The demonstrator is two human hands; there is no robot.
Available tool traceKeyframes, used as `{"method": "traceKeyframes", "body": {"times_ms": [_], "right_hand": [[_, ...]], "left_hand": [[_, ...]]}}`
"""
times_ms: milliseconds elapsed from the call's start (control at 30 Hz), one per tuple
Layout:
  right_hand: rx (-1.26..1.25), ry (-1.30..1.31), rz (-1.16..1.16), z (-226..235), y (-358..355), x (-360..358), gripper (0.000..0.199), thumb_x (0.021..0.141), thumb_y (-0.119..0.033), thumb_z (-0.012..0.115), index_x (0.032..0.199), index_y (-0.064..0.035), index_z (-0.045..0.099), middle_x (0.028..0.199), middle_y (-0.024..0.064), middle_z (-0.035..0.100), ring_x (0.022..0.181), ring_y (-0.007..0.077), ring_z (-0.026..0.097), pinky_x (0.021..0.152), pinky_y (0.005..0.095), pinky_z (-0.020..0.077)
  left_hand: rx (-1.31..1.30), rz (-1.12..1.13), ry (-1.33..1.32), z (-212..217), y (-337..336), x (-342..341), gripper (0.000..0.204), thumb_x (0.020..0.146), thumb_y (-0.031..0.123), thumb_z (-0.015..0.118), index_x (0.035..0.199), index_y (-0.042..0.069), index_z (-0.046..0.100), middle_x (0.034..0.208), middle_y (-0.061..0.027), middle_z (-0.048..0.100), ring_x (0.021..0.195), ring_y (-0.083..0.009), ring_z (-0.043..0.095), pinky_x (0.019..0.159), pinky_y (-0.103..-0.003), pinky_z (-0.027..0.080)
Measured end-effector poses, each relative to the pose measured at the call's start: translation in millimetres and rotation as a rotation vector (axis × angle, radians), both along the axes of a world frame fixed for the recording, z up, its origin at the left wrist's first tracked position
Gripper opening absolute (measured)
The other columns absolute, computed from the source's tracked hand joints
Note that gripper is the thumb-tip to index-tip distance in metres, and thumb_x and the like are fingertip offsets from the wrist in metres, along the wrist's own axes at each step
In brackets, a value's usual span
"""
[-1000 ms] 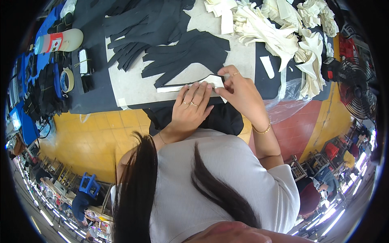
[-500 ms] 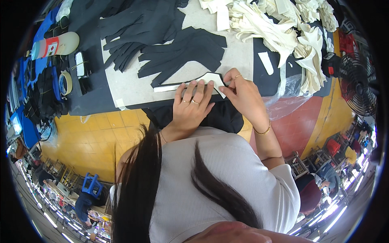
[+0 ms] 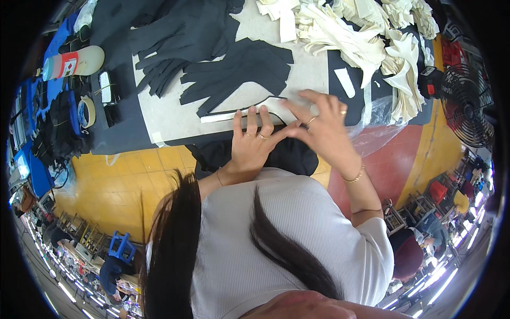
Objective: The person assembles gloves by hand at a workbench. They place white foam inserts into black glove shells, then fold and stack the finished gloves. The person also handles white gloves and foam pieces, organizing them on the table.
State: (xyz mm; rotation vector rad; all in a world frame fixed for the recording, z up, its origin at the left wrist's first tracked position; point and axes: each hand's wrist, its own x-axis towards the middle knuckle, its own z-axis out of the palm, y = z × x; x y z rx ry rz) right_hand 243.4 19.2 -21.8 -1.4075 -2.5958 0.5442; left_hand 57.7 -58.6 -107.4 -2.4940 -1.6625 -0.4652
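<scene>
A narrow white piece (image 3: pixel 218 118) with a black edge, curved and wider at its right end, lies on the pale board (image 3: pixel 183 128) near the table's front edge. My left hand (image 3: pixel 252 139) rests on it, fingers stretched out and spread across the strip. At the wide end is my right hand (image 3: pixel 325 123), index finger on the piece and thumb close to my left thumb. The right fingers are apart and slightly blurred, and they partly hide that end. Just beyond lie overlapping black fabric pieces (image 3: pixel 239 68).
Cream fabric pieces (image 3: pixel 340 32) are heaped at the far right beside a loose white piece (image 3: pixel 344 83). Clear plastic (image 3: pixel 380 114) hangs over the edge near a black fan (image 3: pixel 467 106). At left are a bottle (image 3: pixel 79 61) and a tape roll (image 3: pixel 86 111).
My right hand has let go of its pinch at the piece's right tip and opened over that end. My left thumb has moved out toward the right thumb.
</scene>
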Motion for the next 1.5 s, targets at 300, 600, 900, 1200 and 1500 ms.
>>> {"method": "traceKeyframes", "body": {"times_ms": [300,600,900,1200,1500], "right_hand": [[0.207,-0.21,-0.051,-38.5,-17.3,-14.5,0.073,0.086,-0.073,0.036,0.143,-0.0304,0.053,0.157,0.0033,0.035,0.122,0.0295,0.042,0.096,0.044,0.0271],[0.196,0.173,-0.215,-38.2,-15.7,-13.0,0.05,0.085,-0.026,0.074,0.132,-0.0173,0.061,0.141,0.0045,0.048,0.115,0.0284,0.044,0.095,0.0415,0.0293],[0.212,0.224,-0.148,-40.7,-11.3,-24.0,0.039,0.076,-0.026,0.08,0.113,-0.0174,0.072,0.132,-0.0012,0.055,0.111,0.0238,0.048,0.092,0.0402,0.0308],[-0.026,0.596,-0.003,-44.7,-21.2,-15.0,0.027,0.081,0.005,0.071,0.1,-0.0111,0.061,0.12,0.0087,0.065,0.096,0.0322,0.064,0.083,0.0416,0.0477],[-0.235,0.971,-0.398,-2.2,-10.5,27.1,0.025,0.091,0.013,0.054,0.112,0.0017,0.061,0.106,0.0166,0.069,0.087,0.0238,0.074,0.076,0.0275,0.0573]], "left_hand": [[-0.004,-0.084,-0.135,-6.6,-0.8,-9.0,0.049,0.095,0.032,0.057,0.143,0.026,0.047,0.138,-0.0187,0.042,0.133,-0.0425,0.037,0.104,-0.063,0.036],[-0.226,-0.054,-0.33,38.9,18.4,-18.2,0.048,0.086,0.024,0.071,0.132,0.014,0.059,0.128,-0.0126,0.052,0.113,-0.031,0.049,0.095,-0.048,0.04],[-0.316,0.115,-0.417,43.4,28.3,-29.9,0.041,0.083,0.016,0.075,0.122,0.008,0.065,0.109,-0.0081,0.055,0.101,-0.0279,0.051,0.086,-0.042,0.041],[-0.366,0.1,-0.418,48.9,29.2,-32.5,0.041,0.079,0.011,0.076,0.118,0.008,0.065,0.108,-0.0076,0.056,0.099,-0.0284,0.052,0.085,-0.041,0.039],[-0.471,0.135,-0.532,59.6,35.6,-33.3,0.03,0.081,0.007,0.073,0.109,0.005,0.061,0.098,-0.008,0.059,0.095,-0.0283,0.056,0.085,-0.041,0.038]]}}
